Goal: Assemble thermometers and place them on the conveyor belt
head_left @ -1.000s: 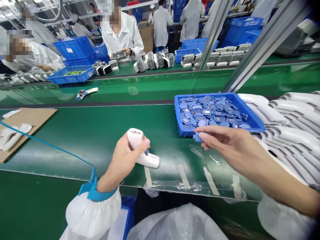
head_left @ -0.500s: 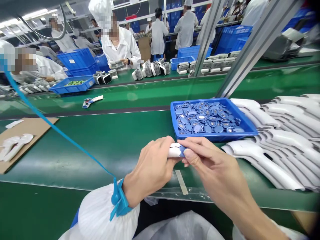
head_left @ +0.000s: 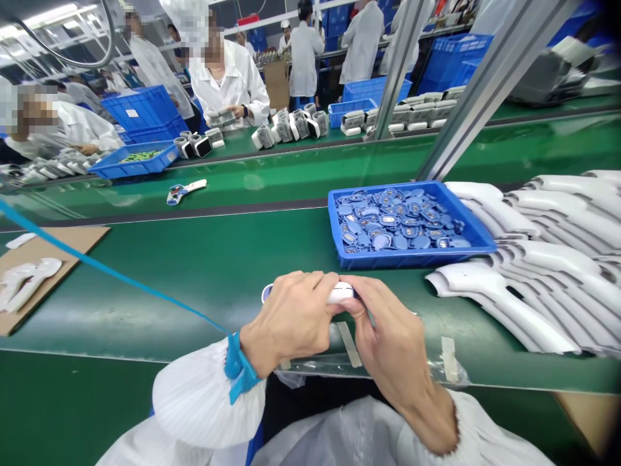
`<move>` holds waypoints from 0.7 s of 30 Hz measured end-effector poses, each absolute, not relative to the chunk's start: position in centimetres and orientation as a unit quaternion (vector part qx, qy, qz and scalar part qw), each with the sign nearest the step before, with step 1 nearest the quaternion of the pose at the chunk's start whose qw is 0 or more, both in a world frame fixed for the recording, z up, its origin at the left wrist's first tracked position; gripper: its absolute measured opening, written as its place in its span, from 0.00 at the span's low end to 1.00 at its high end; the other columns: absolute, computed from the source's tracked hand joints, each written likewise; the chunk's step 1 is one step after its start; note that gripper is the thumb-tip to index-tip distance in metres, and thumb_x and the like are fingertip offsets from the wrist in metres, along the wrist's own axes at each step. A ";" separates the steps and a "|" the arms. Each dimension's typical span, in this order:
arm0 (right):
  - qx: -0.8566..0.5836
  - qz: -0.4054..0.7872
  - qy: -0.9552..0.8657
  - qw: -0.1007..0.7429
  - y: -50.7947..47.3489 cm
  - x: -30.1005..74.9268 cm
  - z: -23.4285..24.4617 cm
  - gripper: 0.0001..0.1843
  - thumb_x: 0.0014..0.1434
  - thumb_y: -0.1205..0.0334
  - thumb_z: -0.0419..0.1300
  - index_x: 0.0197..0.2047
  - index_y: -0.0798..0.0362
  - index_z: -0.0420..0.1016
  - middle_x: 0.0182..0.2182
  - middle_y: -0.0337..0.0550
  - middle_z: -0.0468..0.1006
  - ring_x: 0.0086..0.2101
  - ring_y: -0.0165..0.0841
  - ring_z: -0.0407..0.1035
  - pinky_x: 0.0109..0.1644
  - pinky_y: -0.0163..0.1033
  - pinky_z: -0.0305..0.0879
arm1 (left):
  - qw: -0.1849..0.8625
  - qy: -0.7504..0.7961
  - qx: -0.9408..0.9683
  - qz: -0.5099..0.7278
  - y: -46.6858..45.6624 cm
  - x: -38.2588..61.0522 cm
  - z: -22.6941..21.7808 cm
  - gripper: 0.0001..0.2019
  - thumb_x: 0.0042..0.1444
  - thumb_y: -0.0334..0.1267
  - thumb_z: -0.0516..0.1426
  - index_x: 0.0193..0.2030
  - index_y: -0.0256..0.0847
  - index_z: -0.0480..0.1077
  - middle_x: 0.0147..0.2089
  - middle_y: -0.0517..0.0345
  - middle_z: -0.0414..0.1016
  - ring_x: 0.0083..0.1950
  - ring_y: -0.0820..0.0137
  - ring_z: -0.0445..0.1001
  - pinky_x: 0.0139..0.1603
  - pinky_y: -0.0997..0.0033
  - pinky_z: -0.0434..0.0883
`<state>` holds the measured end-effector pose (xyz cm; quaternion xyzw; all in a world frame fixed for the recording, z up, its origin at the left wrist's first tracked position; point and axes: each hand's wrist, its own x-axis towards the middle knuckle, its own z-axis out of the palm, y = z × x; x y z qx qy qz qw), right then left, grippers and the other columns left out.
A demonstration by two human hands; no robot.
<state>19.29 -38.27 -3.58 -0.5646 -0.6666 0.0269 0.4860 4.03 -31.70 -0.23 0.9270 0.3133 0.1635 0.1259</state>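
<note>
My left hand [head_left: 297, 317] is wrapped round a white plastic housing [head_left: 342, 293], with a blue wristband and a blue cord at its wrist. The fingers and thumb of my right hand [head_left: 394, 329] press on the right end of the same housing. Most of the piece is hidden under my hands; one white-rimmed end with blue inside shows left of my left hand. Just beyond my hands sits a blue tray [head_left: 392, 260] filled with small blue oval parts [head_left: 388, 220].
To the right, white curved housings [head_left: 528, 285] lie in stacked rows. A white-and-blue handheld piece [head_left: 187, 190] rests on the green belt [head_left: 272, 184]. White shells [head_left: 36, 278] lie on a cardboard sheet [head_left: 72, 249] at left. A metal post [head_left: 499, 84] slants up; co-workers sit beyond.
My right hand has rotated and now closes over the housing's right end, where blue showed before. The housing has shifted left in my hands, and its far left end has come into view.
</note>
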 end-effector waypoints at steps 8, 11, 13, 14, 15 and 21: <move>-0.569 0.034 -0.666 0.482 -38.2 19.2 -3.4 0.15 0.70 0.74 0.53 0.56 0.61 0.75 0.48 0.51 0.78 0.47 0.29 0.75 0.50 0.31 0.73 | 0.141 0.334 0.917 0.165 -31.7 3.5 0.1 0.09 0.70 0.40 0.54 0.51 0.39 0.69 0.47 0.54 0.79 0.45 0.61 0.76 0.46 0.58 0.71; -0.574 0.036 -0.668 0.473 -37.9 19.3 -3.4 0.11 0.71 0.71 0.53 0.52 0.59 0.75 0.47 0.48 0.79 0.47 0.29 0.75 0.50 0.31 0.73 | 0.118 0.334 0.911 0.209 -31.8 3.5 -0.7 0.11 0.72 0.42 0.53 0.52 0.38 0.70 0.47 0.53 0.80 0.46 0.61 0.77 0.48 0.58 0.71; -0.584 0.040 -0.653 0.480 -37.8 19.1 -3.7 0.12 0.71 0.71 0.52 0.51 0.56 0.74 0.46 0.47 0.80 0.46 0.30 0.76 0.49 0.33 0.74 | 0.084 0.337 0.907 0.240 -31.8 3.7 -1.2 0.11 0.71 0.40 0.51 0.50 0.37 0.71 0.45 0.51 0.81 0.42 0.61 0.78 0.45 0.59 0.70; -0.590 0.048 -0.642 0.487 -37.8 19.0 -3.9 0.12 0.71 0.71 0.51 0.51 0.55 0.74 0.46 0.46 0.80 0.45 0.31 0.76 0.48 0.35 0.74 | 0.070 0.337 0.906 0.245 -31.8 3.7 -1.4 0.11 0.71 0.39 0.51 0.48 0.37 0.72 0.43 0.51 0.81 0.41 0.60 0.78 0.43 0.59 0.70; -0.594 0.055 -0.631 0.497 -37.8 18.8 -4.1 0.12 0.71 0.71 0.50 0.50 0.54 0.73 0.45 0.46 0.80 0.45 0.31 0.76 0.48 0.36 0.74 | 0.061 0.337 0.907 0.246 -31.7 3.8 -1.5 0.11 0.70 0.39 0.52 0.47 0.37 0.72 0.43 0.50 0.81 0.40 0.60 0.78 0.42 0.59 0.69; -0.598 0.098 -0.628 0.487 -38.6 19.1 -3.6 0.09 0.73 0.67 0.51 0.51 0.52 0.71 0.45 0.43 0.78 0.44 0.28 0.74 0.47 0.34 0.71 | 0.144 0.408 0.843 0.319 -31.9 3.4 -1.5 0.14 0.70 0.47 0.54 0.44 0.40 0.73 0.42 0.54 0.80 0.44 0.64 0.75 0.48 0.63 0.68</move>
